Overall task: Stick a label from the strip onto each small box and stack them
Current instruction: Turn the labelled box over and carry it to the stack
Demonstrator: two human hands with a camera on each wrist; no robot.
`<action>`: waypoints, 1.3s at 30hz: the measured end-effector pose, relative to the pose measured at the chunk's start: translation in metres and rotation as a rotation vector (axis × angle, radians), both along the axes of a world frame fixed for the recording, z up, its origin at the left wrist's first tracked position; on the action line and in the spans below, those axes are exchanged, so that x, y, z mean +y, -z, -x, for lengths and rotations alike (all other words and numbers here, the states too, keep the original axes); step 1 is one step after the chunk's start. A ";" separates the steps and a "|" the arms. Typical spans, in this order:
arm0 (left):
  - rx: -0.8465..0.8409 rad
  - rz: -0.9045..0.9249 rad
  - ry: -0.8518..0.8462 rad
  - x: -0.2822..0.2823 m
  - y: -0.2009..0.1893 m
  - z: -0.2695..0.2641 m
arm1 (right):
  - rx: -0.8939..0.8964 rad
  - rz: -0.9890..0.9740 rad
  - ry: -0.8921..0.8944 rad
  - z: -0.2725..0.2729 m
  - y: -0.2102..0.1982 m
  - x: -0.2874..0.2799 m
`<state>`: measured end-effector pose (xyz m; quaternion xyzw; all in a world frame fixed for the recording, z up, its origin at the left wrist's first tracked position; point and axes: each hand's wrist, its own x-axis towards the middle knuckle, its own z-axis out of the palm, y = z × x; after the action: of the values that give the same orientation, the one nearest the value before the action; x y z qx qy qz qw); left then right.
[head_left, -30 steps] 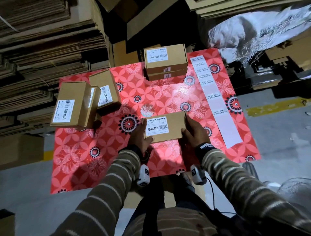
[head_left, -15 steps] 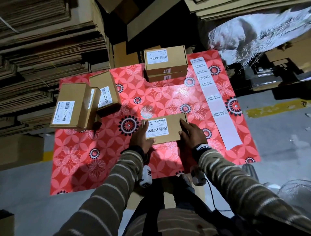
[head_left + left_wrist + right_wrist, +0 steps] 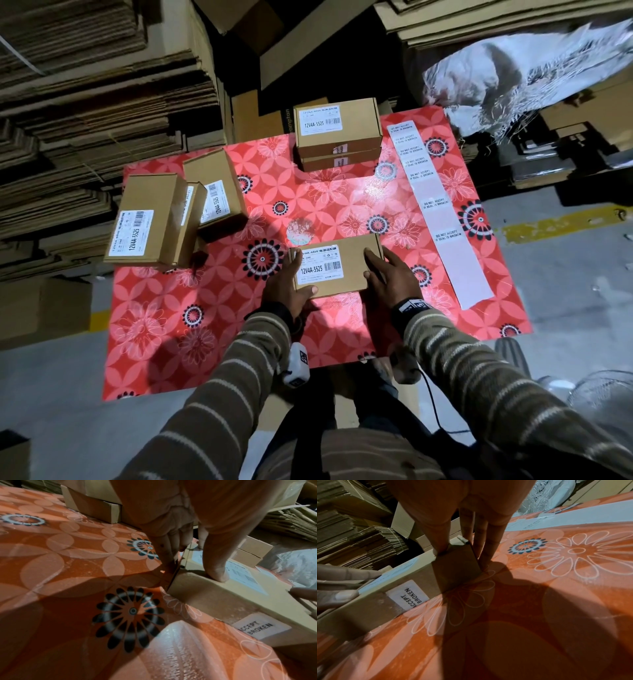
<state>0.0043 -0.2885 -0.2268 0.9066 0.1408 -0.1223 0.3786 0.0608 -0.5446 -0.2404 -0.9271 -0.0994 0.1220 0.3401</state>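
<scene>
From the head view, we see the small box [image 3: 337, 269] sitting flat on the red floral tablecloth [image 3: 191, 342], a little farther from us than it was a second ago, and squared up between our two hands. Our left hand [image 3: 286, 289] clasps its left end, thumb at the near edge and fingers along the side; our right hand [image 3: 388, 277] clasps the right end the same way. The label strip [image 3: 440, 212] lies well apart on the right, with bare gaps where labels have gone. The finished stack [image 3: 339, 135] of two sealed boxes stands at the far edge, and the unsealed boxes [image 3: 171, 214] lean together on the left.

In the left wrist view, the left hand [image 3: 187, 534] pinches the box [image 3: 214, 599]: thumb pressed on top, fingers down the end face. A seal label [image 3: 261, 628] reading "ACCEPT BROKEN" is already stuck across its near side.

In the right wrist view, the right hand [image 3: 465, 534] grips the other end of the box [image 3: 412, 588], forefinger on the top edge, other fingers down the end touching the cloth. The same seal label [image 3: 408, 595] shows on the side.

We judge that this box is labelled and gripped ready for lifting, so the next step is to carry it to the stack at the far edge.
</scene>
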 end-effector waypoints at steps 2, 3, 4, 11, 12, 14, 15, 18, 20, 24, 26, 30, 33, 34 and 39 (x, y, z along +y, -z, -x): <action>0.030 0.015 -0.002 0.001 -0.001 0.000 | 0.012 0.006 -0.002 -0.001 0.000 0.000; 0.044 0.018 0.001 0.000 -0.004 -0.002 | 0.016 0.004 0.004 -0.002 -0.001 0.001; 0.053 0.005 0.003 0.001 -0.006 -0.005 | 0.016 0.000 0.008 -0.004 -0.002 0.002; 0.018 0.029 -0.041 0.006 -0.036 -0.041 | -0.080 -0.006 -0.037 -0.037 -0.032 0.007; 0.013 0.010 -0.037 0.008 -0.044 -0.048 | -0.097 -0.014 -0.036 -0.045 -0.039 0.008; -0.033 -0.025 -0.013 0.013 -0.061 -0.068 | -0.155 -0.035 -0.022 -0.064 -0.059 0.009; -0.067 -0.031 -0.002 0.016 -0.070 -0.077 | -0.184 -0.036 -0.009 -0.072 -0.071 0.010; -0.180 -0.045 0.017 0.023 -0.097 -0.111 | -0.216 -0.022 0.039 -0.105 -0.106 0.014; -0.173 -0.027 0.008 0.025 -0.117 -0.134 | -0.220 0.013 0.050 -0.130 -0.125 0.017; -0.186 -0.024 -0.032 0.026 -0.135 -0.182 | -0.239 0.044 0.037 -0.176 -0.149 0.024; -0.186 -0.032 -0.055 0.027 -0.138 -0.199 | -0.237 0.054 0.044 -0.195 -0.153 0.028; -0.160 -0.053 -0.065 0.032 -0.132 -0.230 | -0.185 0.086 0.039 -0.229 -0.143 0.035; -0.168 -0.046 -0.065 0.036 -0.124 -0.255 | -0.148 0.079 0.057 -0.256 -0.136 0.041; -0.174 -0.045 -0.066 0.037 -0.122 -0.265 | -0.149 0.082 0.064 -0.267 -0.133 0.043; -0.160 -0.019 -0.103 0.040 -0.107 -0.298 | -0.155 0.093 0.059 -0.307 -0.119 0.047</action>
<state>0.3021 -0.2485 -0.1195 0.9085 0.1577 -0.0287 0.3859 0.3675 -0.4978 -0.1210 -0.9511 -0.0921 0.0442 0.2916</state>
